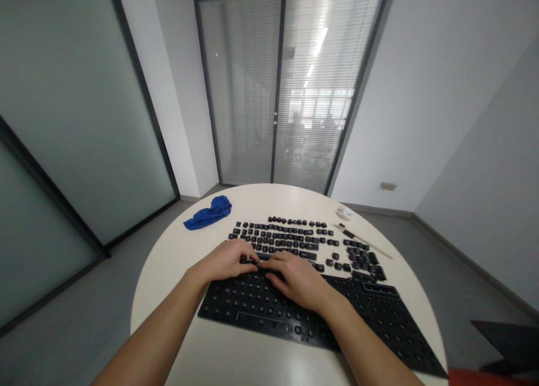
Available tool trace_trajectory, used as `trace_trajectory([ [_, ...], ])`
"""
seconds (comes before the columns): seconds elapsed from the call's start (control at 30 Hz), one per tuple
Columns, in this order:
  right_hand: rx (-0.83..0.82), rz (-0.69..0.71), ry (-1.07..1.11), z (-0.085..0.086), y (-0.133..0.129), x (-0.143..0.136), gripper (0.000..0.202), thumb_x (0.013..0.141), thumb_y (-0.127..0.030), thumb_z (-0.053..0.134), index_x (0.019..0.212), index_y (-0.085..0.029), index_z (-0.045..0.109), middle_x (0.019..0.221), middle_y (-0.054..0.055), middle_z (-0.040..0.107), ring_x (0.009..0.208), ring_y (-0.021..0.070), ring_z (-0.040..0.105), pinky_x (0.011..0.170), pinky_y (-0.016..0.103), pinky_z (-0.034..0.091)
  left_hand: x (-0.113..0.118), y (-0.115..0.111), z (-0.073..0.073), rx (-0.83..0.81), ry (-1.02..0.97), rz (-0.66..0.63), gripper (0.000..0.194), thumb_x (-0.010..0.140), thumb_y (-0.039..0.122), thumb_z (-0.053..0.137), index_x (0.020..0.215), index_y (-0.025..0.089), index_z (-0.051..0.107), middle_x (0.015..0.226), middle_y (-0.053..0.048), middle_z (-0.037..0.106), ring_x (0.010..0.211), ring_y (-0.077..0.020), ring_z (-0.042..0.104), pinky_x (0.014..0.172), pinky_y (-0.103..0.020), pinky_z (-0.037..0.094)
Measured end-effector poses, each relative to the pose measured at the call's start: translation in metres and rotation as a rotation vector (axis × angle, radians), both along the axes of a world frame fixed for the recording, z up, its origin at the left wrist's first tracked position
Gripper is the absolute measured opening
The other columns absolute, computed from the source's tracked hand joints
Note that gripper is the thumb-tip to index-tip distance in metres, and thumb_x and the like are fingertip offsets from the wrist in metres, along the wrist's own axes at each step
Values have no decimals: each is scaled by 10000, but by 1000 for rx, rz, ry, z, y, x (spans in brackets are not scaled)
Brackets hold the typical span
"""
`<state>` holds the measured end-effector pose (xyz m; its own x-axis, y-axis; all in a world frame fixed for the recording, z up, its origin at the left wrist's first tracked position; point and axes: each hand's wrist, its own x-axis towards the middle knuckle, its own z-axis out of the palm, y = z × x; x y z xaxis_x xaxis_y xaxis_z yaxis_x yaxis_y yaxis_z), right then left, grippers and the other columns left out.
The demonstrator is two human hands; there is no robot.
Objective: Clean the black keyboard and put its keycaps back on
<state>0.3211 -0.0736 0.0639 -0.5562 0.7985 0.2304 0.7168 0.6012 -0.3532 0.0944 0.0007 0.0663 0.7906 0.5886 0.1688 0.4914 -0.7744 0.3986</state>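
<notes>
A black keyboard base (252, 302), bare of most keycaps, lies across the front of the round table. Loose black keycaps (286, 235) stand in rows behind it, with another cluster (362, 260) at the right. Over the back edge of the base, my left hand (231, 258) has its fingers curled, thumb stretched toward the middle. My right hand (290, 274) meets it there, its fingers bent and pointing left. The fingertips of both hands come close together at a small dark thing, too small to make out. Part of the rear rows is hidden by the hands.
A crumpled blue cloth (210, 212) lies at the table's (168, 279) back left. At the back right are a thin stick-like tool (370, 243), a small black-handled brush (346, 233) and a small clear packet (344, 213). A dark object (509, 341) stands beyond the table at right.
</notes>
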Motion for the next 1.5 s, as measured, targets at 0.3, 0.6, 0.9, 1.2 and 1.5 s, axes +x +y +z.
trace_trajectory([
  [0.3,5,-8,-10,0,0,-1,408,963,-235,538,1363,-306,581,1100,60,675,1031,210,610,904,346,486,4,-7,7,80,72,94,82,841,297,699,896,260,747,941,-5,723,922,-229,641,771,-311,454],
  [0.6,13,-8,-20,0,0,0,406,957,-231,546,1353,-312,589,1091,60,674,1012,212,611,886,344,490,-2,2,-1,-11,34,41,131,877,307,662,963,274,754,961,-4,725,931,-219,643,812,-306,462],
  [0.9,9,-11,-23,1,0,-2,389,964,-241,533,1344,-297,598,1092,60,678,1019,211,616,899,342,492,1,-3,6,23,58,28,158,898,287,626,1001,274,745,1015,-12,732,955,-224,646,826,-317,460],
  [1.2,10,-8,-21,1,0,-1,367,961,-230,536,1314,-285,620,1080,61,682,1008,211,623,892,344,495,4,-8,4,64,88,75,142,890,280,645,1000,272,734,999,-8,735,942,-239,655,813,-338,459],
  [1.5,22,-6,-32,1,-1,-3,410,957,-211,534,1354,-296,583,1083,56,656,1008,210,605,880,335,488,4,-4,1,108,124,91,110,858,319,693,950,288,744,947,-2,731,905,-242,651,759,-316,445],
])
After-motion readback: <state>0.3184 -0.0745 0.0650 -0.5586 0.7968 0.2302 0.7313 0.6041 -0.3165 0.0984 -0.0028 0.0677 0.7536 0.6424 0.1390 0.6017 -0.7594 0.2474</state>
